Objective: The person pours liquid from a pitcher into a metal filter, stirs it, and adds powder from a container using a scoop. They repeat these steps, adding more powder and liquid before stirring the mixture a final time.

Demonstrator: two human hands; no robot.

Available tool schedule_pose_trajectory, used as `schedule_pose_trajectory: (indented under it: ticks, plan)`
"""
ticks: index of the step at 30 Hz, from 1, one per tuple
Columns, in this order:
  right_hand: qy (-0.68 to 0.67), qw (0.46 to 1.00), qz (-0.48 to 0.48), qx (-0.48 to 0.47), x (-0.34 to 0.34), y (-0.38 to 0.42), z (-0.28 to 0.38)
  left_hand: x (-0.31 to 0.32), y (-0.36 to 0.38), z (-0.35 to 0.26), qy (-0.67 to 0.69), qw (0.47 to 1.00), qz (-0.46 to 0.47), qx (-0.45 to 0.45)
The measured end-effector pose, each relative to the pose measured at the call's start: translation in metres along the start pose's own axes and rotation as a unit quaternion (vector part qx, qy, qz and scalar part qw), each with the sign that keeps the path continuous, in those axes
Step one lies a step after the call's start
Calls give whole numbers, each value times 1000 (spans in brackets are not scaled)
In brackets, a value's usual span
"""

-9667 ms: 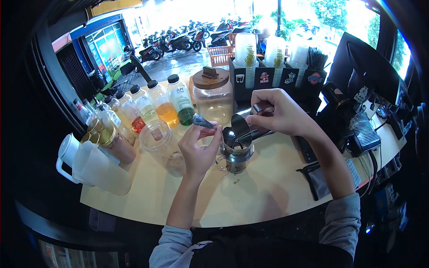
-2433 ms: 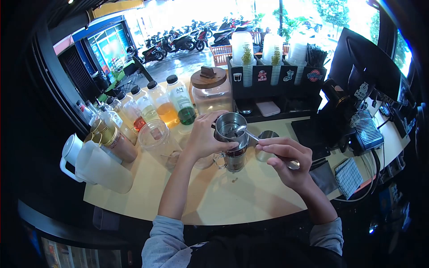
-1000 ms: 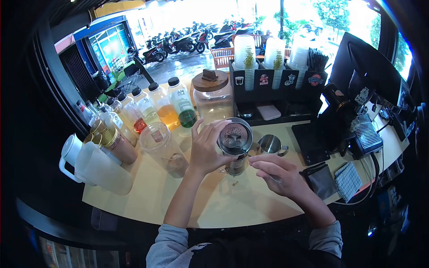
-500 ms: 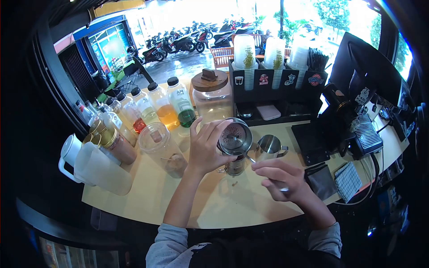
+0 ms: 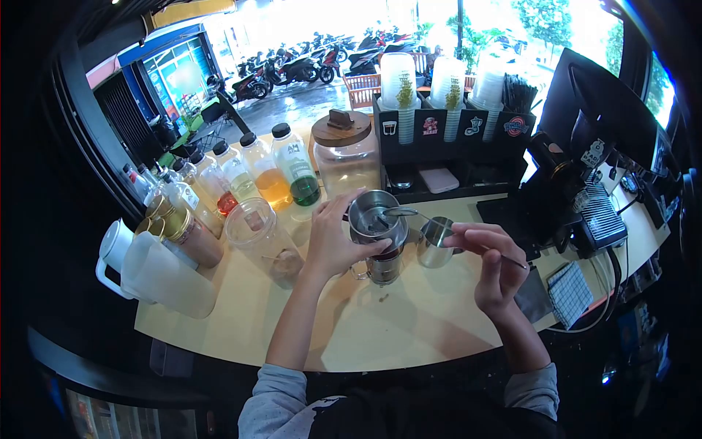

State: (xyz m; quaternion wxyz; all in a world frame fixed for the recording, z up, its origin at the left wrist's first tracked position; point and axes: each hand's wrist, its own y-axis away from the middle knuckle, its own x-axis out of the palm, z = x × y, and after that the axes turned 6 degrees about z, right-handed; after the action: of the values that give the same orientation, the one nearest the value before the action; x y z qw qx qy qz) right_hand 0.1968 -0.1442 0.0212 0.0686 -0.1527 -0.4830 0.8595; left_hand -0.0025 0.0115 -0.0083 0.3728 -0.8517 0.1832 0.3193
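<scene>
Above the glass mug [image 5: 385, 269], my left hand [image 5: 328, 245] grips the metal filter [image 5: 371, 212], seemingly to steady it, while my right hand [image 5: 497, 267] holds a spoon [image 5: 401, 211] near its rim.

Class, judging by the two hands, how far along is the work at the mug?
Looks done: the metal cup is placed over the glass mug. In hand: the left hand steadies the cup; the right hand holds the spoon at its open top. Left, probably: finishing with the spoon and setting it down.
</scene>
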Motion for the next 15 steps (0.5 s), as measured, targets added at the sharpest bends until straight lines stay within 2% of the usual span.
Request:
schedule_pose_trajectory:
  ticks: [2, 10, 15]
  plan:
    - [-7, 1000, -3, 0, -1, 1, -1, 2, -2, -1, 36, 999, 26, -17]
    - [-17, 999, -27, -14, -10, 11, -1, -3, 0, -10, 5, 995, 96, -26]
    - [4, 999, -47, -3, -18, 25, -3, -1, 5, -10, -10, 993, 108, -39]
